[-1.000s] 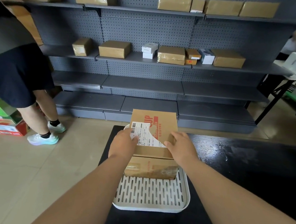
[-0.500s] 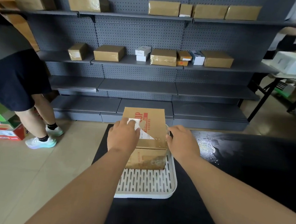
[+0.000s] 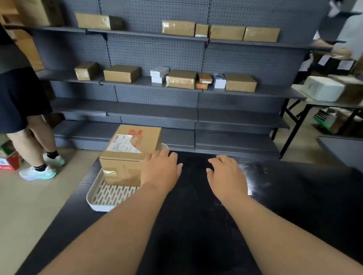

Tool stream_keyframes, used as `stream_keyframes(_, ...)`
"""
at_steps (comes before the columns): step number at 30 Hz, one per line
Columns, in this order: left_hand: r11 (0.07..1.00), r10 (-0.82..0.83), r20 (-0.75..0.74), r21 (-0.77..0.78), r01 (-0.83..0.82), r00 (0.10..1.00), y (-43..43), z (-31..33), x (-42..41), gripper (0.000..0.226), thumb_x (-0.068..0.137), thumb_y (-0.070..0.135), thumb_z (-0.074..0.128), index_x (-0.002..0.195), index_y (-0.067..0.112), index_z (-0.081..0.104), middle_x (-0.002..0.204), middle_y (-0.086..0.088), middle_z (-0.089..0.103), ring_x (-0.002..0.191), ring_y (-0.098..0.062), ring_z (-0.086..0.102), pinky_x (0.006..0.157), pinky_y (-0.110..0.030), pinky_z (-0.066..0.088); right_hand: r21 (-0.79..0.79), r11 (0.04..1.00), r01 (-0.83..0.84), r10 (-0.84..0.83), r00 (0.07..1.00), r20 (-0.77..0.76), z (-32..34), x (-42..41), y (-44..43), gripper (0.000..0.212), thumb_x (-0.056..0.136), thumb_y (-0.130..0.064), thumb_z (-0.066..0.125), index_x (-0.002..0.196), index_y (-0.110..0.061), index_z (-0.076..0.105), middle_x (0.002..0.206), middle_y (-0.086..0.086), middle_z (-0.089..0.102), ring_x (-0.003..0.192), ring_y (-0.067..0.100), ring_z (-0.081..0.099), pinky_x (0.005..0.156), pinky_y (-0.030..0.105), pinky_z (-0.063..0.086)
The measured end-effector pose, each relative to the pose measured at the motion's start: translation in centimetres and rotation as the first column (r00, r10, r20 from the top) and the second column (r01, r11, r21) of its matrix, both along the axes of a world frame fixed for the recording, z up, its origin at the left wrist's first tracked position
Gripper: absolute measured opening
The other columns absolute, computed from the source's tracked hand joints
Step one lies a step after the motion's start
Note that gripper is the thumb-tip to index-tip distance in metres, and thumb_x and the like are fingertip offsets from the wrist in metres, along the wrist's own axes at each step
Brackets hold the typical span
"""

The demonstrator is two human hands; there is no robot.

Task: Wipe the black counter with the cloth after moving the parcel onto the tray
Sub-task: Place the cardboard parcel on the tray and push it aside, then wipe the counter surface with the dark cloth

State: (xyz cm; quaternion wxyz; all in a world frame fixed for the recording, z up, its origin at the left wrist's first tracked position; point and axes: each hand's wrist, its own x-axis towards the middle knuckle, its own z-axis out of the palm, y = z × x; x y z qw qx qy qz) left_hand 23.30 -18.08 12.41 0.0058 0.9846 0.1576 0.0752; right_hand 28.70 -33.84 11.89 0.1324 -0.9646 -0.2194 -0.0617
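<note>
The parcel (image 3: 130,155) stands on the far end of the white slotted tray (image 3: 95,203), its white label (image 3: 122,145) facing up, at the left edge of the black tabletop (image 3: 191,234). Half a second ago both hands were clamped on its sides; now they have let go and shifted to the right. The left hand (image 3: 161,172) lies at 3 o'clock of the parcel with relaxed fingers, holding nothing, and overlaps the box's right edge, so whether it touches the cardboard cannot be told. The right hand (image 3: 227,179) is at 3 o'clock of the left one, well apart from it, palm down over bare tabletop with fingers loosely spread and nothing in its grasp. A pale sheen (image 3: 247,176) marks the surface just beside it. The tray now sits farther left in the view than before. At 12 o'clock stands grey pegboard shelving (image 3: 156,112) with brown boxes (image 3: 181,79) on its upper shelves. At 9 o'clock a person (image 3: 13,95) in dark shorts stands on the floor, and at 2 o'clock a folding table (image 3: 329,102) carries a white box (image 3: 321,88).
</note>
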Motion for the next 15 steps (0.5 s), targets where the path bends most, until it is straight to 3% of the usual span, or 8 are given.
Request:
stream_keyframes(7,1.0,-0.004,0.028,0.0,0.004,1.0,-8.5,-0.5,-2.1,0.041,0.098,0.043,0.035,0.127,0.019,0.052,0.127,-0.003,0.054,0.12,-0.024,0.049,0.098,-0.037,0.038,-0.036,0.999,0.014,-0.015,1.0,-0.012,-0.5,-2.0,-8.4,0.04,0.1,-0.032,0.041,0.139,-0.021,0.045,0.146,-0.001,0.04,0.136,0.019,0.032,0.108,0.033,0.032)
stream_keyframes(15,0.999,-0.043,0.0,0.002,0.043,0.999,-12.3,-1.2,-4.7,0.041,0.099,0.042,0.036,0.129,0.018,0.05,0.13,-0.004,0.053,0.122,-0.025,0.048,0.102,-0.039,0.037,-0.004,0.999,0.037,-0.037,0.999,-0.02,-1.2,-4.3,-12.0,0.04,0.099,-0.031,0.043,0.138,-0.02,0.045,0.146,0.0,0.039,0.136,0.019,0.031,0.108,0.034,0.033)
